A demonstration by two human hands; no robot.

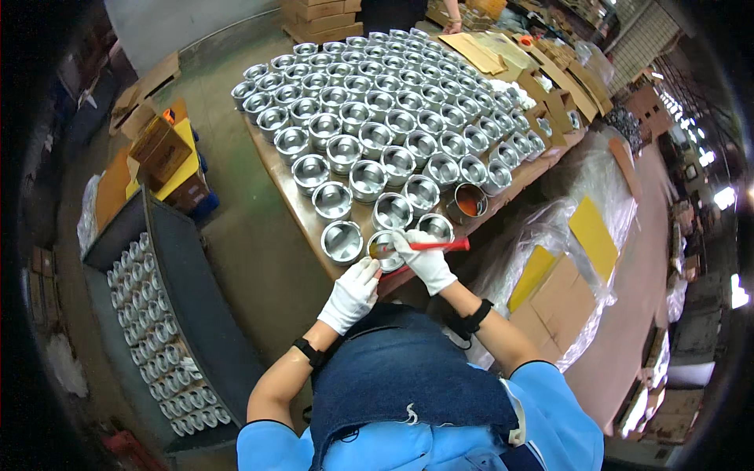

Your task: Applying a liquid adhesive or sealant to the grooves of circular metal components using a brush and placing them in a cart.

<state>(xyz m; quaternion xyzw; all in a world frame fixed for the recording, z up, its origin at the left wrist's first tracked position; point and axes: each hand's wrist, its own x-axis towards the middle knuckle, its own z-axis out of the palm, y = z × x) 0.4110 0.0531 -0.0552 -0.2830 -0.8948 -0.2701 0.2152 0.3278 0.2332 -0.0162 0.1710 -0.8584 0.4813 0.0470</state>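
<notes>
Rows of silver metal pistons [378, 102] stand open side up on the table. At the near corner my white-gloved left hand [353, 295] is closed against the side of one piston [386, 262], fingertips at its rim. My right hand [425, 260], also gloved in white, grips a brush-like tool by its red handle [441, 246]; its tip is over that same piston and partly hidden by the glove. Another piston [342, 242] stands just left of it. A metal can [467, 204] with orange-brown contents stands to the right, among the pistons.
A dark bin [206, 290] on the left holds several rows of similar parts. Cardboard boxes [161, 149] stand behind it. Plastic sheeting [581, 188] and flattened cardboard [554, 302] lie to the right. A person's hand [452, 26] shows beyond the table's far end.
</notes>
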